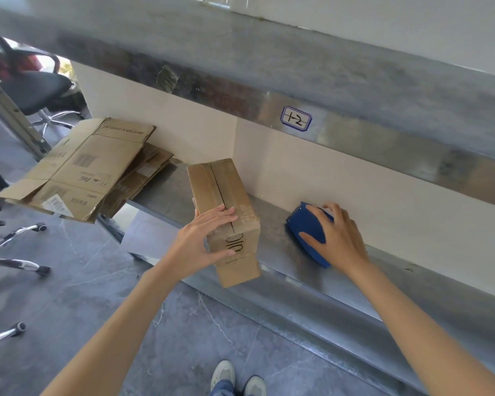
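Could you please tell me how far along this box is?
Done: the small brown cardboard box has its flaps folded shut. In hand: the left hand holds it while the right hand grips the blue plastic tape dispenser. Left: the seam appears untaped.

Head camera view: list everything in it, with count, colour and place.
lower shelf: one, steel, across the middle
upper shelf: one, steel, above it
label: one, white, blue-edged, upper shelf's front
cardboard box: one, brown, lower shelf, centre
tape dispenser: one, blue, right of the box
flattened cartons: several, brown, shelf's left end, overhanging
office chairs: at least two, black and chrome, far left
shoes: two, pale, bottom edge
left hand: one, grips the box
right hand: one, fingers curled over the dispenser
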### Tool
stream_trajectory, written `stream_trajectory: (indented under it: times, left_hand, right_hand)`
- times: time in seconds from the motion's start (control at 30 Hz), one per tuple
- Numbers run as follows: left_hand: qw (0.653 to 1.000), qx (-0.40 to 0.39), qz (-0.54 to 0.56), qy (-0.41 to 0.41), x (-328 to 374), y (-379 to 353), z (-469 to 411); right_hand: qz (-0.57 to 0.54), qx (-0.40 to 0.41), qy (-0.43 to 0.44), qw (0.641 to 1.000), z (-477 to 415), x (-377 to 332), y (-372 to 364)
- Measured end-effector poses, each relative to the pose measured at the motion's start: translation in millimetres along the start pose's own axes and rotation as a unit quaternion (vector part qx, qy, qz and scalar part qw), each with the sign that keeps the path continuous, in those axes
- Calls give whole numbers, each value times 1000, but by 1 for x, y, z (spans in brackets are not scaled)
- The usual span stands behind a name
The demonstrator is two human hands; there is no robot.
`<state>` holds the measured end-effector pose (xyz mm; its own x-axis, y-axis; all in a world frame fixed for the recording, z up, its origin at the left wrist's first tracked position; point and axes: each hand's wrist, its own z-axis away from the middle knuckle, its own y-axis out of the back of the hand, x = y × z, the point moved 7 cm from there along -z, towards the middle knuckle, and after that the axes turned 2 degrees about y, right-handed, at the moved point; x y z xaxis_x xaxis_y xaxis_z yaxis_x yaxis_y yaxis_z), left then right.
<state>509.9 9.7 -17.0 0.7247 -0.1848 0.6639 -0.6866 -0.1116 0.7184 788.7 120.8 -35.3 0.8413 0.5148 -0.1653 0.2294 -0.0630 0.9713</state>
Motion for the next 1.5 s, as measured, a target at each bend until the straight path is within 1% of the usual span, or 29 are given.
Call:
stream_trajectory:
  times: [0.1, 0.2, 0.23, 0.3, 0.4, 0.47, 0.6, 0.7, 0.83, 0.97, 1.07, 1.17, 1.3, 1.4, 1.5]
  left_hand:
    - [1000, 6, 5, 12, 0, 0, -1]
    - [1000, 7, 5, 17, 0, 1, 0]
    - [1000, 8, 2, 17, 0, 1, 0]
    - [1000, 6, -2, 15, 0, 3, 1]
    - [1000, -8, -8, -1, -1, 4, 1]
    - [1000, -12, -9, -11, -2, 4, 1]
    - [999, 23, 9, -23, -2, 2, 2]
    - [999, 37, 22, -9, -4, 2, 5]
    - [997, 40, 62, 16, -6, 5, 6]
    - [994, 83, 75, 14, -1, 9, 6]
    - [989, 125, 75, 6, -2, 11, 7]
    - [987, 143, 71, 6, -3, 11, 10]
    - [987, 153, 56, 0, -3, 15, 16]
    - [987, 145, 68, 6, -6, 15, 20]
    - [987, 147, 63, 18, -7, 15, 21]
  right_hand:
    - [-77, 20, 85, 993, -14, -49, 18]
    - [-150, -32, 177, 972, -28, -105, 20]
    - [-160, -51, 198, 966, -30, -120, 17]
    - [-174, -59, 224, 957, -33, -137, 11]
    - [-235, -33, 204, 950, -38, -135, 8]
    - [-256, -25, 191, 947, -40, -132, 6]
    - [-265, -26, 187, 946, -41, -130, 1]
    - [-286, -48, 169, 942, -40, -129, -2]
    - [-302, -31, 160, 939, -39, -130, 1]
    - [-300, -17, 146, 942, -38, -133, 2]
    - [-321, -1, 121, 939, -39, -134, 0]
    - [-341, 4, 108, 934, -44, -131, -1]
    - [-342, -19, 123, 932, -46, -128, 1]
    - [-365, -53, 113, 922, -42, -124, -2]
    - [-369, -57, 101, 922, -39, -122, -5]
